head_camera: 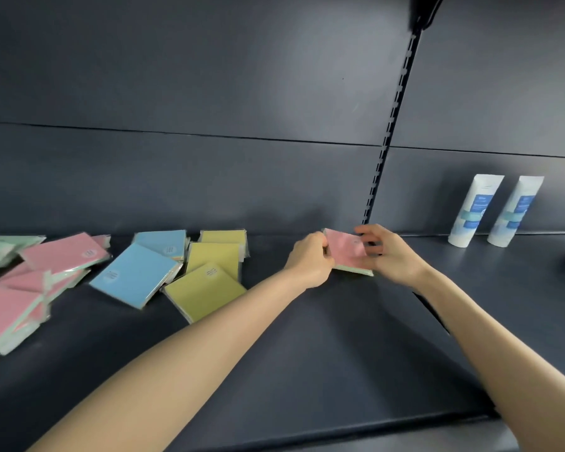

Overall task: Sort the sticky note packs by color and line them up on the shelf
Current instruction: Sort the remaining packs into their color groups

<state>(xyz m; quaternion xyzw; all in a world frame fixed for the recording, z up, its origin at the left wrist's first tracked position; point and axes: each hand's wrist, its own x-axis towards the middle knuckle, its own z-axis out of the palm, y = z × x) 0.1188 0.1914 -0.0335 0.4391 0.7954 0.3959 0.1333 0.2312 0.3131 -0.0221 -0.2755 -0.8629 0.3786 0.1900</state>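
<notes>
Both hands [310, 261] [388, 252] apparently hold a pink pack [344, 249] on the shelf [307, 370].

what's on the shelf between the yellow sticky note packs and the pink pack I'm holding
Only the left hand gripping the pink pack. Otherwise the head view shows bare dark shelf beyond the yellow packs.

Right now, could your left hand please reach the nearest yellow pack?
Probably yes: the yellow pack lies uncovered just left of the left hand, though that hand is gripping the pink pack.
</notes>
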